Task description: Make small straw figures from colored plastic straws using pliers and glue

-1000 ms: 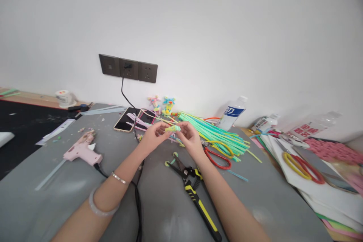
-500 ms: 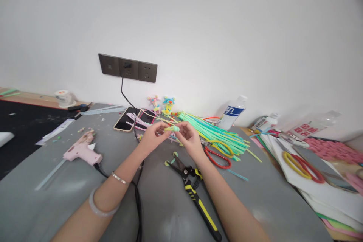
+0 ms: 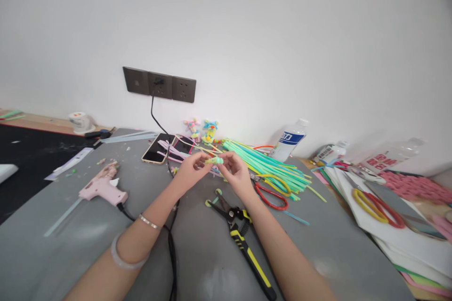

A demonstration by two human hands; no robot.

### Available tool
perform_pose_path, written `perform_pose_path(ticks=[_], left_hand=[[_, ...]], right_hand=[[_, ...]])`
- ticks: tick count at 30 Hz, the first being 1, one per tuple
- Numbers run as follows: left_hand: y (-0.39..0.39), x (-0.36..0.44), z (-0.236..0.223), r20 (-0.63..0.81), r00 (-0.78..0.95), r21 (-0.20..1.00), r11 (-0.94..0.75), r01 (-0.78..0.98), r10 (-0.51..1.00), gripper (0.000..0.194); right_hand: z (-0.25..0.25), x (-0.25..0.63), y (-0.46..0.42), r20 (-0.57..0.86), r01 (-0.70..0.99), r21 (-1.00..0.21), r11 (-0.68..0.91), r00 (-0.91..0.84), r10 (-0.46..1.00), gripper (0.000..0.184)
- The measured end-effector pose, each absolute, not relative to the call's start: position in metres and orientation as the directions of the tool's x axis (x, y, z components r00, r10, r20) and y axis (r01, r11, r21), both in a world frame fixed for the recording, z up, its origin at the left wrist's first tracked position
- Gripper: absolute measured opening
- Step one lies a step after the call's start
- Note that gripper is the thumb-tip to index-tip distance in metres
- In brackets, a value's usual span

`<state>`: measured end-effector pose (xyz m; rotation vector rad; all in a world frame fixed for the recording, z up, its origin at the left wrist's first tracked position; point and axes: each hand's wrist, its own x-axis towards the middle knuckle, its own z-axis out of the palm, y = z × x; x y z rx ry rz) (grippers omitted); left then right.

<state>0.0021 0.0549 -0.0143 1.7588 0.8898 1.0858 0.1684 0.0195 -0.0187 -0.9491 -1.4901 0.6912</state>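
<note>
Between my two hands is a small coiled piece of pipe cleaner [image 3: 216, 161] in yellow and mint green. My left hand [image 3: 192, 168] pinches its yellow end; the fingers of my right hand [image 3: 235, 169] close on the green end. Just below lie black-and-yellow pliers [image 3: 232, 216], their jaws spread, with small green rings [image 3: 207, 203] by the tips. A bundle of green and yellow pipe cleaners [image 3: 271, 167] fans out behind my right hand. Two small pipe cleaner figures [image 3: 210, 131] stand against the wall past my fingers.
A pink glue gun [image 3: 102, 186] lies at left, its black cord [image 3: 172, 249] crossing the grey table. A phone [image 3: 155, 150] sits behind my left hand. Red-and-yellow scissors [image 3: 271, 196] and a leaning bottle [image 3: 289, 141] are at right, beyond them papers [image 3: 367, 207] with more scissors [image 3: 384, 211].
Both hands stay in nearly the same place. The coiled piece has turned very slightly between my fingers; everything else on the table lies as before.
</note>
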Motion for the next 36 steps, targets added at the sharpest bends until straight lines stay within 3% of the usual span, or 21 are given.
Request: perform_pose_path(ticks=[11, 20, 36], left_hand=[[0.0524, 0.0028, -0.0152, 0.379, 0.365, 0.874, -0.458, 0.160, 0.850, 0.014], [0.0509, 0.0022, -0.0117, 0.373, 0.388, 0.883, -0.451, 0.130, 0.843, 0.020], [0.0527, 0.0012, -0.0146, 0.364, 0.401, 0.862, -0.467, 0.196, 0.841, 0.015]], right_hand=[[-0.0171, 0.1683, 0.0192, 0.498, 0.210, -0.848, 0.486, 0.004, 0.867, 0.023], [-0.0192, 0.1733, 0.0220, 0.454, 0.169, -0.882, 0.440, 0.054, 0.889, 0.026], [-0.0165, 0.1681, 0.0188, 0.504, 0.236, -0.839, 0.491, -0.006, 0.864, 0.019]])
